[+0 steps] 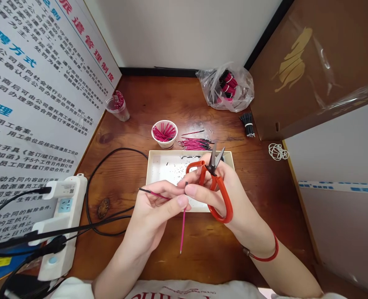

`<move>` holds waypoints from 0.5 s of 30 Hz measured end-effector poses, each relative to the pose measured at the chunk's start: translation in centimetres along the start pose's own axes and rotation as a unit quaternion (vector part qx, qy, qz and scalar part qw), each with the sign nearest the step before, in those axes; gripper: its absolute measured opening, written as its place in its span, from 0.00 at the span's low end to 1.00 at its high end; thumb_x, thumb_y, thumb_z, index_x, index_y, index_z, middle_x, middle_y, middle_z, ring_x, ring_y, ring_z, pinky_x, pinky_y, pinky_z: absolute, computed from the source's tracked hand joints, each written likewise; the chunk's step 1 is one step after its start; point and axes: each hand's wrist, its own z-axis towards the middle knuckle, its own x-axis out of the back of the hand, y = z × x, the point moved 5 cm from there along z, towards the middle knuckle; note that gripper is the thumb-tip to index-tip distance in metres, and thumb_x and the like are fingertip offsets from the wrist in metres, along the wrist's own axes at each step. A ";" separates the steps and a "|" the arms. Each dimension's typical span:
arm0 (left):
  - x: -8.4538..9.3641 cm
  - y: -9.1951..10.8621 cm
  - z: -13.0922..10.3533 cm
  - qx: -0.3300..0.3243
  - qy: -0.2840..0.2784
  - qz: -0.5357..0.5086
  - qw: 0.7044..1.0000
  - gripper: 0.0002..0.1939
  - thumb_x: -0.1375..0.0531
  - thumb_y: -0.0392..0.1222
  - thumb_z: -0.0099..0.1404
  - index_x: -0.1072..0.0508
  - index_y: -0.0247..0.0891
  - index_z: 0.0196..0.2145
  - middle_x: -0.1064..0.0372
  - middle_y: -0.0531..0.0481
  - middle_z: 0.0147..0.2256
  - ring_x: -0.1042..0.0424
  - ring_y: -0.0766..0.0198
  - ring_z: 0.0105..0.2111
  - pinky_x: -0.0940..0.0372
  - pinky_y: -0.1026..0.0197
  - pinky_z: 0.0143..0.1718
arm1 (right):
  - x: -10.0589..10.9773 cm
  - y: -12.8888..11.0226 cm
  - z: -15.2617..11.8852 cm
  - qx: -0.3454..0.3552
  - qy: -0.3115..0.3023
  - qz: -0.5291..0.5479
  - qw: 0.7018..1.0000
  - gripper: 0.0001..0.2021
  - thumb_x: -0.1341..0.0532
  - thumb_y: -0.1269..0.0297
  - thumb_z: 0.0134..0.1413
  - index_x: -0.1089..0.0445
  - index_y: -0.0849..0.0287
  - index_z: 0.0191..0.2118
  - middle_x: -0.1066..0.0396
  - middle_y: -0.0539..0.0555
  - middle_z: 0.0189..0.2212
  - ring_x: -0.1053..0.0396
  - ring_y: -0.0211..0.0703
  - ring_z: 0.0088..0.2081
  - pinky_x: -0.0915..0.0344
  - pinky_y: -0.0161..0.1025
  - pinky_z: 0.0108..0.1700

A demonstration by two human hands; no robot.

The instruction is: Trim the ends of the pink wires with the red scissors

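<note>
My left hand (159,207) pinches a thin pink wire (183,232) that hangs down with a bare silver tip. A second wire with a black end (145,190) lies across the same hand's fingers. My right hand (217,191) carries scissors (224,203) with red handles, looped over the fingers, blades parted and pointing up and away. Its thumb and forefinger meet the wire's dark upper end beside my left fingertips. Below both hands lies a shallow white box (162,166) with small black scraps in it.
Behind the box are a paper cup (164,143) of pink wires and a pile of wires (196,143). A plastic bag (209,89), a black wire bundle (249,124), white bands (278,152) and a clear cup (121,112) stand farther out. A power strip (64,224) with cables is left.
</note>
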 end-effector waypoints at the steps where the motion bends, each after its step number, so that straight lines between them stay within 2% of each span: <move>1: 0.0 0.0 0.0 -0.006 0.002 0.000 1.000 0.06 0.24 0.41 0.51 0.18 0.43 0.24 0.24 0.56 0.23 0.27 0.74 0.25 0.31 0.74 0.29 | 0.0 0.0 0.0 0.002 0.003 -0.010 1.000 0.22 0.24 0.55 0.46 0.39 0.53 0.32 0.21 0.47 0.28 0.25 0.39 0.25 0.22 0.41 0.34; 5: 0.2 0.1 -0.1 -0.021 0.026 0.010 0.999 0.07 0.24 0.41 0.50 0.17 0.43 0.25 0.23 0.55 0.25 0.28 0.74 0.25 0.31 0.74 0.29 | 0.1 -0.1 -0.1 0.010 0.013 -0.042 0.999 0.21 0.25 0.52 0.47 0.39 0.53 0.33 0.20 0.48 0.29 0.23 0.41 0.28 0.22 0.42 0.36; 15: 0.5 0.4 -0.2 -0.034 0.064 0.036 0.997 0.08 0.24 0.37 0.45 0.18 0.42 0.22 0.25 0.55 0.22 0.31 0.72 0.24 0.35 0.72 0.28 | 0.1 -0.1 -0.3 0.019 0.022 -0.057 0.998 0.21 0.25 0.51 0.45 0.38 0.52 0.32 0.18 0.49 0.31 0.20 0.44 0.31 0.22 0.42 0.37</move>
